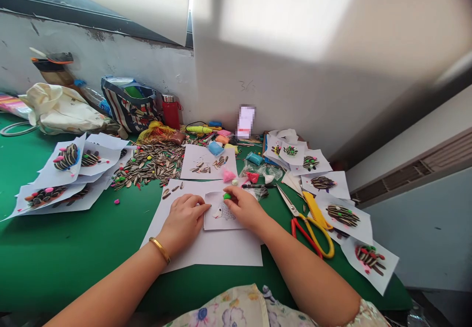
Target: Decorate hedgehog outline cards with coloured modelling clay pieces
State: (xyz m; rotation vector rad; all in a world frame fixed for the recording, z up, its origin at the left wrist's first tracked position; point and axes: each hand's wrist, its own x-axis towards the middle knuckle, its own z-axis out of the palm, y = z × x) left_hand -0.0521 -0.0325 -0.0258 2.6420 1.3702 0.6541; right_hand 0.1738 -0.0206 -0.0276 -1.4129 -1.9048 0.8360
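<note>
Currently, green lump [227,196]: we pinch it in our right hand [246,208], above the far part of the small card [217,224]; we cannot tell whether it touches the paper.
Pinch: we judge a light, even squeeze best, since the lump looks soft and may dent.
Small card: it lies on the large sheet [224,253], its drawing [225,212] facing up; we do well to press its left edge down against sliding.
Right hand: it comes in from the right, fingers curled around the lump, forearm slanting toward us.
Left hand [187,218]: clasping nothing that we can see, it rests palm down, thumb at the card's left edge.
Scissors [297,212]: they lie right of our right forearm; we best steer the elbow clear.
</note>
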